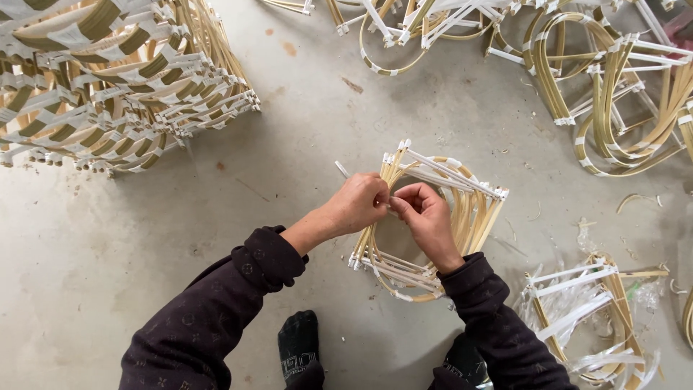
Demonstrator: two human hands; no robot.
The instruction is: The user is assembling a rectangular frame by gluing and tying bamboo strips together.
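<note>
Left hand and right hand meeting over a bamboo frame on the concrete floor, fingers of both pinched shut on a white strip at its rim, stacked frames well apart at upper left.

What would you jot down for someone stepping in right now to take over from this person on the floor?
Left hand: fingers pinched shut on a thin white strip at the upper left corner of the bamboo frame.
Right hand: fingertips pinched against the left hand's at the same spot, wrist resting over the frame.
The frame lies on the concrete floor, in front of the person's dark socks.
Done: white bindings already show at the frame's other corners.
Left: this corner's binding is not yet finished.
Nearby: a tall stack of similar frames at upper left, loose frames at upper right, another frame among plastic scraps at lower right.
</note>
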